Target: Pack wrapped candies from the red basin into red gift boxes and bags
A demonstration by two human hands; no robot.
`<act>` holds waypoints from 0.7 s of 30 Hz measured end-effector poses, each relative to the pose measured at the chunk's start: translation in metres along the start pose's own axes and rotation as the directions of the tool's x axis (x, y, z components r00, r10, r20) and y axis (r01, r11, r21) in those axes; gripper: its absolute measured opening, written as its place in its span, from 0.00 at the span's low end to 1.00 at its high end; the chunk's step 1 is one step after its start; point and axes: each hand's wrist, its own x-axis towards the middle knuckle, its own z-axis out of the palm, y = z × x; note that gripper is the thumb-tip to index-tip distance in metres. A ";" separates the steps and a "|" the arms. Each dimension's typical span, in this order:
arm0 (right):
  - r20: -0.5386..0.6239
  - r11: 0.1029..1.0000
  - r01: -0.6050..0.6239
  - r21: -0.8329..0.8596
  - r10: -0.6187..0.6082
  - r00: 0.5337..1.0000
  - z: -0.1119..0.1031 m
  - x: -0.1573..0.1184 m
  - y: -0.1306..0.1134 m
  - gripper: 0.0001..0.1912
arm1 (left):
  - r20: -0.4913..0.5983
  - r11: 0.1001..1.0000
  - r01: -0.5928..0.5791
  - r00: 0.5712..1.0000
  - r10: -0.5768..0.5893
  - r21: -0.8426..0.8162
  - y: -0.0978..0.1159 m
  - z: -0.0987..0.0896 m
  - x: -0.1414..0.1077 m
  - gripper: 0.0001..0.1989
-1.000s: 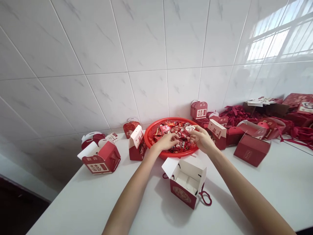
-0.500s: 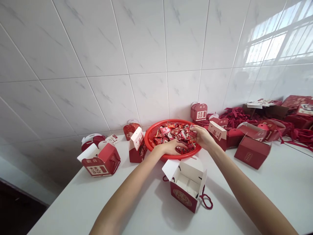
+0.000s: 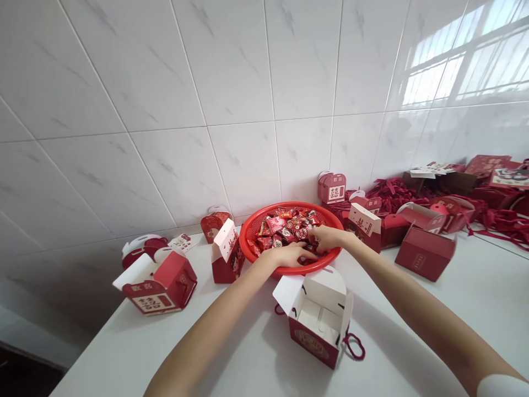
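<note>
A red plastic basket holds a heap of wrapped candies, mostly red and pink. My left hand lies over the front of the heap, its fingers stretched out among the candies. From the right, my right hand reaches down into the same heap. Its fingers are bent and close together, with the tips partly hidden; what they hold, if anything, does not show. Just in front of the basket stands an open red gift box with a white inside and dark red cord loops, no candy visible in it.
Left of the basket stand an open red box, another box and a rounded one. To the right are several more red boxes and a pile of dark red ribbons. A tiled wall rises behind the table.
My right hand has moved left and down, from the basket's right side into the candies. My left hand stays over the heap. The view has shifted slightly.
</note>
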 end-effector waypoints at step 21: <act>-0.334 0.555 0.235 0.798 0.082 0.939 -0.004 -0.024 0.000 0.13 | -0.266 0.986 0.088 0.963 -0.048 0.141 0.018 -0.007 -0.002 0.11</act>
